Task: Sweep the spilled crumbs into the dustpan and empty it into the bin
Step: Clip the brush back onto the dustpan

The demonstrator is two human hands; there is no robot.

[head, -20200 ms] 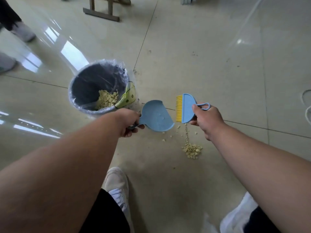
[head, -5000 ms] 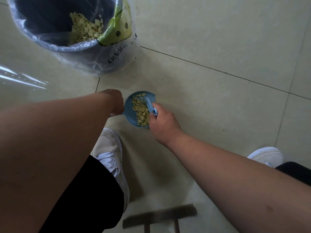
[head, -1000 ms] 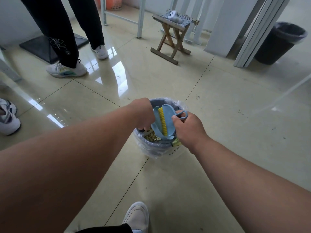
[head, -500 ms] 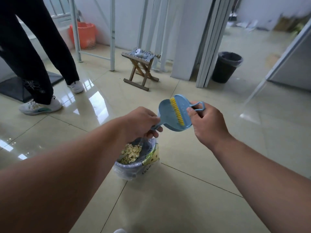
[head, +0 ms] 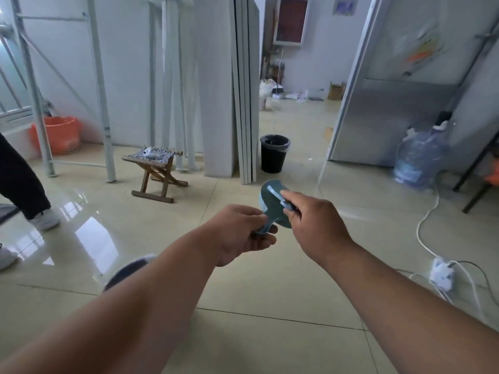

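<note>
My left hand [head: 240, 234] grips the handle of the small blue dustpan [head: 271, 209], held up in front of me above the floor. My right hand [head: 314, 224] holds the blue hand brush [head: 278, 197] pressed into the dustpan's bowl; its bristles are hidden. The lined bin [head: 127, 271] that took the crumbs shows only as a blurred rim behind my left forearm. No crumbs are visible on the tiles or in the pan.
A wooden folding stool [head: 155, 172] stands ahead left, a black bin [head: 274, 153] by leaning white panels [head: 244, 90]. A person's leg and shoe [head: 44, 218] are at left. White cables and a power strip [head: 440, 272] lie at right near a water jug [head: 417, 160].
The view has lifted from the bin to the room. Both hands rose and moved forward; the brush turned down into the dustpan, hiding its yellow bristles. The bin slid behind my left forearm.
</note>
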